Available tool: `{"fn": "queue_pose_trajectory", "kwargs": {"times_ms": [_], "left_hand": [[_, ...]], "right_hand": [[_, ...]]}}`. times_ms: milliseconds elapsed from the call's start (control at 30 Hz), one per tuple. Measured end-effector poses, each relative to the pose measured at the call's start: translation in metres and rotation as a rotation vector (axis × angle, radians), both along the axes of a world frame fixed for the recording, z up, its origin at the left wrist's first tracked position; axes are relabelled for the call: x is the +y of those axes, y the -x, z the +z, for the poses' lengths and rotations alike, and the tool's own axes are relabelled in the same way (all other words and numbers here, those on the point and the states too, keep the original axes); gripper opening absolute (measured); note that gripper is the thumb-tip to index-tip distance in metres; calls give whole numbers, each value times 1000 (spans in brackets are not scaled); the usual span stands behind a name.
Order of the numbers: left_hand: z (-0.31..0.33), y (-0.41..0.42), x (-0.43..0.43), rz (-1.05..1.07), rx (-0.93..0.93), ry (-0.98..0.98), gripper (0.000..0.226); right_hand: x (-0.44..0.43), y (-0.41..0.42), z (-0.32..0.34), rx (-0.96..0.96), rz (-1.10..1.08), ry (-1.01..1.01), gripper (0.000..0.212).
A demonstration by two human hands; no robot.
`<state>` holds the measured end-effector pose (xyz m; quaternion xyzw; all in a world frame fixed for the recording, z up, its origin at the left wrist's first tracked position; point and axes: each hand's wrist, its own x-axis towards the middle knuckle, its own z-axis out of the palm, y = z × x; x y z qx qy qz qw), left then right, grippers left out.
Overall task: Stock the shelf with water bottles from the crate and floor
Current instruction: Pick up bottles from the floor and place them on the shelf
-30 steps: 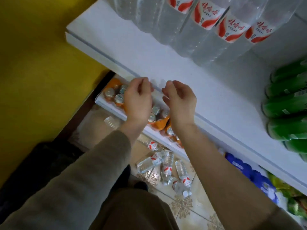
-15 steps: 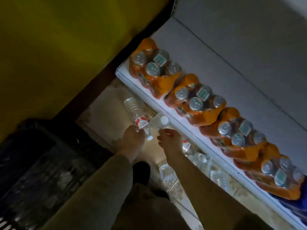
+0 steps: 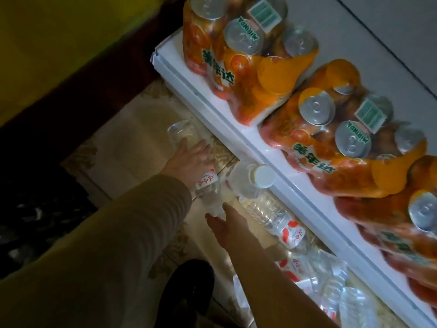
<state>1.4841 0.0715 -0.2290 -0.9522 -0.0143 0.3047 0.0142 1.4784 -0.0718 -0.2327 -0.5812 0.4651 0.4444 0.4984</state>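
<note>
Plenty left, I judge: clear plastic water bottles lie on the tiled floor. The left hand covers one, grip unclear; the right hand reaches, fingers straight, empty.

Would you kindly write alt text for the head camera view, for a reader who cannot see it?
A person's left hand rests on a water bottle lying on the tiled floor, while the open right hand hovers near its cap. Along the foot of a white shelf stocked with orange can packs lie more water bottles.
</note>
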Motion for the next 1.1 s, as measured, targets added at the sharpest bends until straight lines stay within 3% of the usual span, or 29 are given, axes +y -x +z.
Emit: {"fn": "queue_pose_trajectory", "kwargs": {"times_ms": [167,233,367,467,633,833,933,1000,1100], "left_hand": [[7,-6,3,-92,8,-6,47],[21,-2,4,-28,58,27,46],[62,27,0,200,79,148,43],[102,60,-9,440,97,260,52],[199,82,-32,648,79,442,49],[334,75,-58,725,-165,501,48],[385,77,-70,758,-249,490,47],[415,80,-74,794,-262,595,55],[461,80,-77,828,-187,942,66]], "right_hand": [[-1,-3,14,35,-77,-13,15],[-1,-3,25,-27,-95,19,22],[-7,3,75,-62,-229,-102,19],[-12,20,126,-142,-39,-80,19],[-14,50,226,-201,325,-56,53],[-23,52,338,-314,286,-238,22],[-32,42,385,-419,315,-246,34],[-43,35,416,-463,395,-255,31],[-65,22,459,-480,502,-316,11]]}}
